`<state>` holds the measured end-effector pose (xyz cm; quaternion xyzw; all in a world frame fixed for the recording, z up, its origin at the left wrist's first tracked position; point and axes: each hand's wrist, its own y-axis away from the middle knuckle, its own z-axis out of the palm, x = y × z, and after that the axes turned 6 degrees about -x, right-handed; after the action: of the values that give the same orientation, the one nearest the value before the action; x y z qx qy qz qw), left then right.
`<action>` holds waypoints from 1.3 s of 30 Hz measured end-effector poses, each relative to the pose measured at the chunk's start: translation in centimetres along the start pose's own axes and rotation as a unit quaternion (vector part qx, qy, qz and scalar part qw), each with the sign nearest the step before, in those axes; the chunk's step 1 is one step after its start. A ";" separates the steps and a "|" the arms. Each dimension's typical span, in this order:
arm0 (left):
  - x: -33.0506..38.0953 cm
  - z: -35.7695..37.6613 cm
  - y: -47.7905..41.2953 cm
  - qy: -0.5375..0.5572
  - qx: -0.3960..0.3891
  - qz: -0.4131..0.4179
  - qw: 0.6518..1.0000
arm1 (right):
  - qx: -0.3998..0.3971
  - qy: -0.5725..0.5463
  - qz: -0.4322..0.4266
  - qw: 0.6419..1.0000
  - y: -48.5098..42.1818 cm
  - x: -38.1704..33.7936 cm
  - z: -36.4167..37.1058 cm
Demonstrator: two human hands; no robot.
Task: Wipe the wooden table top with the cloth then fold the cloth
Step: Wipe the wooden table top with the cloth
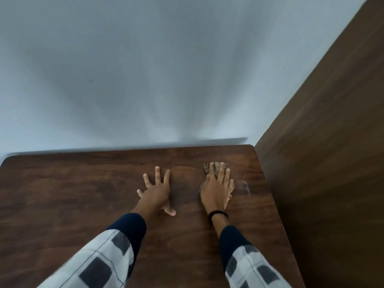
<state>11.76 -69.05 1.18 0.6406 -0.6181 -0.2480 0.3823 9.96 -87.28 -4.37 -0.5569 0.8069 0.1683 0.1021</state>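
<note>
The dark wooden table top (72, 200) fills the lower part of the view. My right hand (217, 187) lies flat on a small brownish patterned cloth (216, 166) near the table's far right corner. Only the cloth's far edge and a bit at the sides show past my fingers. My left hand (156, 190) rests flat on the bare wood to the left of it, fingers spread, holding nothing. A faint damp-looking smear (243, 187) marks the wood just right of my right hand.
A pale wall (145, 69) rises directly behind the table's far edge. A tall dark wooden panel (332, 142) stands along the table's right side. I wear a black band (218, 215) on my right wrist.
</note>
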 end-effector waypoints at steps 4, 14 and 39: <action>0.1 -0.4 0.1 0.008 -0.005 -0.009 1.000 | -0.047 0.031 -0.166 0.985 -1.8 -2.8 0.7; 0.6 -0.6 0.1 0.007 -0.017 -0.013 1.000 | -0.031 0.013 -0.066 0.997 -4.7 -2.7 0.0; 0.6 -0.4 -0.8 0.001 -0.021 -0.024 0.999 | 0.020 0.004 0.083 0.996 -2.8 5.5 -2.9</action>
<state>12.63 -69.65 0.82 0.6472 -0.5966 -0.2695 0.3906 10.68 -94.08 -4.04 -0.4861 0.8542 0.1575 0.0959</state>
